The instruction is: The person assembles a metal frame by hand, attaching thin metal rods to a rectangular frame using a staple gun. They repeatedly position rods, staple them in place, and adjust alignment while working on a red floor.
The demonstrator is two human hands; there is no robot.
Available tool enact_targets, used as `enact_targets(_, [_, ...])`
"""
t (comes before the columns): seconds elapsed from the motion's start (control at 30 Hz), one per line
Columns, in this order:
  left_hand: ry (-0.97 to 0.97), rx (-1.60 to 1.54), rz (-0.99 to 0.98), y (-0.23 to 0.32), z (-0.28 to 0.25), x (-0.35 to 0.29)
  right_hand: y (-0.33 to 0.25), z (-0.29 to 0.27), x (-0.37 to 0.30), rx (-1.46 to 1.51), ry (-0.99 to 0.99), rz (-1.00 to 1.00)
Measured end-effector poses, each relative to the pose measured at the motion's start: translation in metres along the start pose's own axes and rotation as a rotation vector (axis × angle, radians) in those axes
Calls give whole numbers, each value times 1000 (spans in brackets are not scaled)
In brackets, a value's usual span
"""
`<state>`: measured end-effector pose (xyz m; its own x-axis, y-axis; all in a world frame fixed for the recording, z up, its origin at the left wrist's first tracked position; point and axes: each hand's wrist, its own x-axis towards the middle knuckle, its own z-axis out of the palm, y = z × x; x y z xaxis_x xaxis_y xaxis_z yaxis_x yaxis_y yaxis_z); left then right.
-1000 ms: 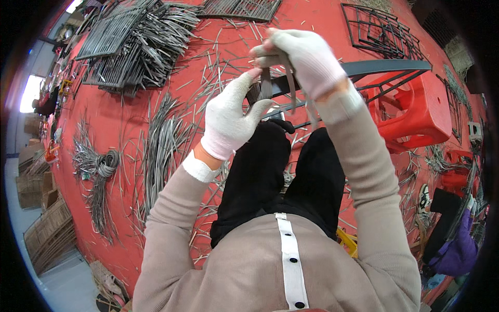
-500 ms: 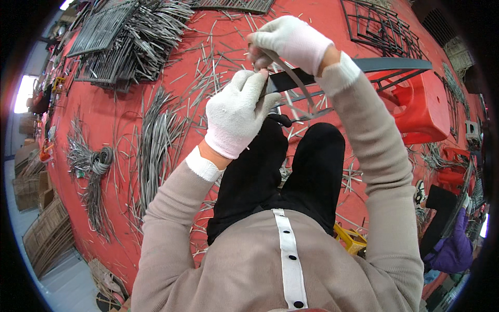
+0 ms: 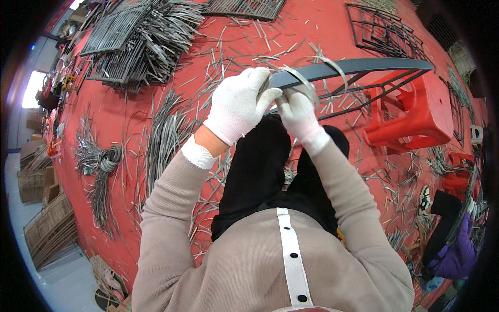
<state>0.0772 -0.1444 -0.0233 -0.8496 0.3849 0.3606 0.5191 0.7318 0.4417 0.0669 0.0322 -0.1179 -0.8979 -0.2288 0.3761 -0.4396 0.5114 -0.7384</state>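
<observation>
A dark grey curved metal frame [image 3: 374, 65] reaches from my hands out to the right. My left hand [image 3: 236, 101], in a white knit glove, is closed around its near end, where a band of wound grey strip shows at the fingers. My right hand [image 3: 299, 112], gloved the same way, is just below the top bar, with its fingers curled and partly hidden. It grips a flat grey strip [image 3: 305, 86], which loops over the bar and curls up to the right. Both hands are above my knees.
Loose strip scraps litter the red floor [image 3: 171, 234]. Bundles of grey strips [image 3: 169, 138] lie to the left, with stacked slatted panels [image 3: 117, 36] beyond. A red plastic stool [image 3: 416, 112] stands under the frame's right end. Another person in purple [image 3: 457, 249] is at the far right.
My right hand has come down from above the bar to below it, and the strip now loops over the bar. My left hand keeps its hold on the frame's end.
</observation>
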Motion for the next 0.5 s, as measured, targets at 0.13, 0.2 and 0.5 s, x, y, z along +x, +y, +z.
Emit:
enact_targets(0.13, [90,-194,62,-4,2,-7,-78,-67,-40,442,106,140])
enact_targets(0.2, [129,-263,76,-3,7,-13,-99,-94,-23,626,70,196])
enact_targets(0.5, [240,151,77,11,26,1,-36,-73,81,-259,308,-214])
